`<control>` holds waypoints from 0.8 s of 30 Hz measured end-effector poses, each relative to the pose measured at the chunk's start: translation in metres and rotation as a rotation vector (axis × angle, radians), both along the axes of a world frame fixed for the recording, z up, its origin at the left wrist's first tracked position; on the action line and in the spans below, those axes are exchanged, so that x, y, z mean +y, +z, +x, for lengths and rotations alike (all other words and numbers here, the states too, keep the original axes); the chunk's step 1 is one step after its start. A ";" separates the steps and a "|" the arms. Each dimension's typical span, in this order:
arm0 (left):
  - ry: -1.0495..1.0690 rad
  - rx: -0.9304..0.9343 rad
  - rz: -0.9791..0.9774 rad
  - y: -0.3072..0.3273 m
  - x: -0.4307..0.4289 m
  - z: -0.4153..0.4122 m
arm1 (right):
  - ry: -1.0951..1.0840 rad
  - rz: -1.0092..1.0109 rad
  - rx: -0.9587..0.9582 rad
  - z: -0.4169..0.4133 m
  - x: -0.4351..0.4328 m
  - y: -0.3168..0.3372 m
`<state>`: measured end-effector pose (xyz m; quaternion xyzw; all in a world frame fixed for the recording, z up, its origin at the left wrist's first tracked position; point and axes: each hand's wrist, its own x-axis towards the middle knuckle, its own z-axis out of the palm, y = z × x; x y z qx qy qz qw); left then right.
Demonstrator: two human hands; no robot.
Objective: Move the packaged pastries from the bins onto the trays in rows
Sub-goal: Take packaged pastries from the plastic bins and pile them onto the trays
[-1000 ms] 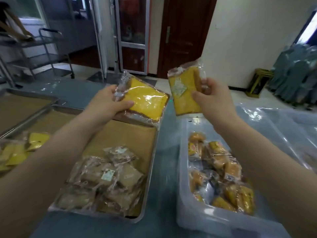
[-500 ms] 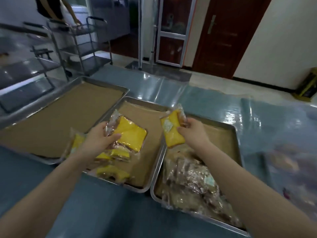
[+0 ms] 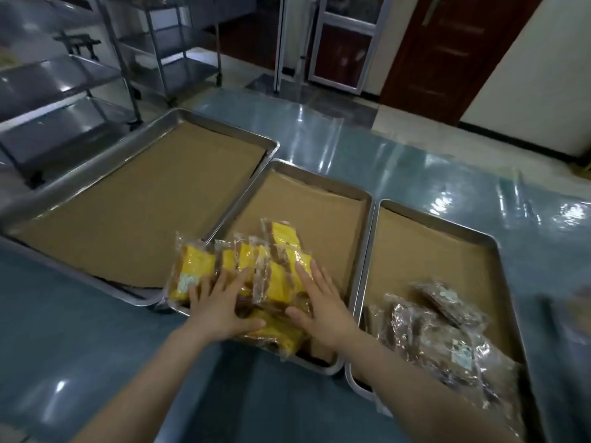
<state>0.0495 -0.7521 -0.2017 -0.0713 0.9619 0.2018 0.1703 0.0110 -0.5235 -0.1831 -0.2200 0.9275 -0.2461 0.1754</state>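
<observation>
Three metal trays lined with brown paper lie side by side on the blue table. The middle tray [image 3: 323, 183] holds a loose pile of yellow packaged pastries [image 3: 278, 282] at its near end. My left hand [image 3: 220, 302] rests flat on the left part of the pile, fingers spread. My right hand [image 3: 319, 298] lies flat on the right part, fingers straight. Neither hand grips a packet. The right tray [image 3: 447, 231] carries several brown packaged pastries [image 3: 441, 330] at its near end. The left tray [image 3: 198, 119] has only paper in it.
Steel shelf carts [image 3: 96, 75] stand beyond the table at the left. A dark wooden door [image 3: 457, 52] and a glass door [image 3: 345, 43] are at the back. A blurred bin edge [image 3: 575, 311] shows at the far right.
My view swung left from the bin to the trays. Both hands came down and let go of the yellow packets they held; they now press flat on the yellow pile.
</observation>
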 end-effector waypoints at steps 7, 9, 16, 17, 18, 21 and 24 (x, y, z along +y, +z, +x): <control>-0.103 -0.057 0.040 -0.020 0.025 -0.032 | 0.060 0.376 0.105 -0.017 0.007 -0.020; -0.134 -0.018 0.046 -0.016 0.028 -0.039 | 0.002 0.385 0.063 -0.027 0.012 -0.014; -0.135 0.388 0.065 0.014 0.041 -0.030 | -0.027 0.089 0.116 -0.030 0.040 0.028; -0.179 0.423 0.059 0.023 0.045 -0.027 | -0.033 0.057 0.125 -0.026 0.049 0.037; -0.222 0.444 0.042 0.033 0.049 -0.025 | -0.039 0.042 0.134 -0.022 0.059 0.047; -0.357 0.518 0.041 0.066 0.073 -0.021 | -0.033 0.079 0.164 -0.010 0.091 0.078; -0.481 0.617 0.038 0.100 0.108 -0.020 | -0.007 0.126 0.171 0.001 0.130 0.115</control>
